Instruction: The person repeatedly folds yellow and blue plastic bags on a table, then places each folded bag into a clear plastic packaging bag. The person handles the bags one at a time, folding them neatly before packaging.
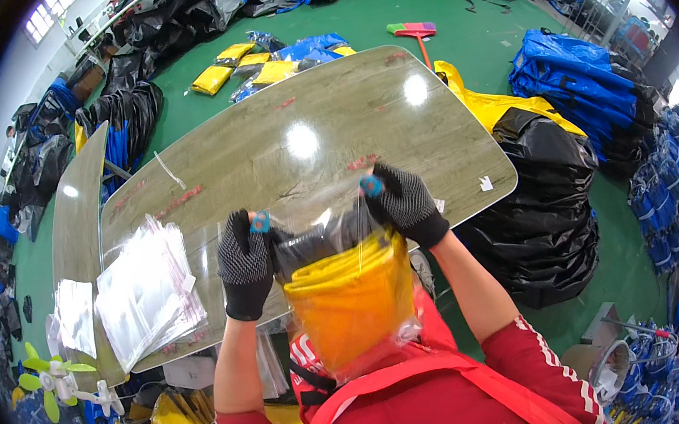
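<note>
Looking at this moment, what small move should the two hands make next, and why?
Probably lower the clear bag onto the wood-grain tabletop: the left hand and right hand grip its upper part, the folded yellow bundle already sits inside below them, and the tabletop lies just beyond, so it could likely support the load.

Left hand (245,263) and right hand (410,202): black gloves stippled with pale dots; fingertip coverings (260,222), bright blue. Folded sheet (349,299): yellow, black along its upper part, within a colourless transparent bag (408,330). Tabletop (241,156): grey-brown wood grain, marked red. Sleeves (533,370): dark red, striped white. Floor (471,42): green. Fan blades (30,382): lime green. Broom head (411,30): green and pink; broom handle (425,53): orange-red.
</note>
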Action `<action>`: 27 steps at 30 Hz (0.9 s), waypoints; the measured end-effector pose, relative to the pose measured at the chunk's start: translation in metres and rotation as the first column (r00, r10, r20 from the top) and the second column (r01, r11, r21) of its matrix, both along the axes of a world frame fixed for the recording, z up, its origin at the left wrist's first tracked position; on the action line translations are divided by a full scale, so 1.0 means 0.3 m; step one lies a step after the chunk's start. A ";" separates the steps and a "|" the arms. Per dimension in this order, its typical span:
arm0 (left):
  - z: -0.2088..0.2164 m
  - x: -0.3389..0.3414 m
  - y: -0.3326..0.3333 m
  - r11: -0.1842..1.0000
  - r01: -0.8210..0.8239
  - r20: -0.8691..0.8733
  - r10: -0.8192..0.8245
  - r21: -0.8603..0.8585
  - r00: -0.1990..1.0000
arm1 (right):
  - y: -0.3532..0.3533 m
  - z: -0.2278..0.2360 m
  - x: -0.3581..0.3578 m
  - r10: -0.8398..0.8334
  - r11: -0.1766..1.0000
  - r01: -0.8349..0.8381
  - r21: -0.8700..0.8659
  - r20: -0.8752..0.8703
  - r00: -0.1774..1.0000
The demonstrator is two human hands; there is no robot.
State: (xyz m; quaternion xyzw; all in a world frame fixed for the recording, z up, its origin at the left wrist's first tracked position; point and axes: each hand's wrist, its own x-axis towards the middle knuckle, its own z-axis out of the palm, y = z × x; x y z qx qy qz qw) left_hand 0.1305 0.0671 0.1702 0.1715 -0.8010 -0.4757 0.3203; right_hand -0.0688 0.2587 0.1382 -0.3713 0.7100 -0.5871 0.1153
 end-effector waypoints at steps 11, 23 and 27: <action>-0.220 -0.123 -0.025 0.288 0.359 -0.216 -0.428 0.888 0.878 | -0.223 0.043 -0.033 0.405 0.827 -0.097 -0.554 0.465 0.787; -0.133 0.082 0.111 0.812 0.079 -0.146 0.008 0.578 0.989 | 0.060 -0.026 0.251 0.031 0.957 0.093 -0.276 0.414 0.910; -0.126 0.039 0.135 0.846 0.047 -0.196 0.069 0.531 0.978 | -0.012 -0.029 0.206 -0.037 0.959 0.157 -0.235 0.445 0.895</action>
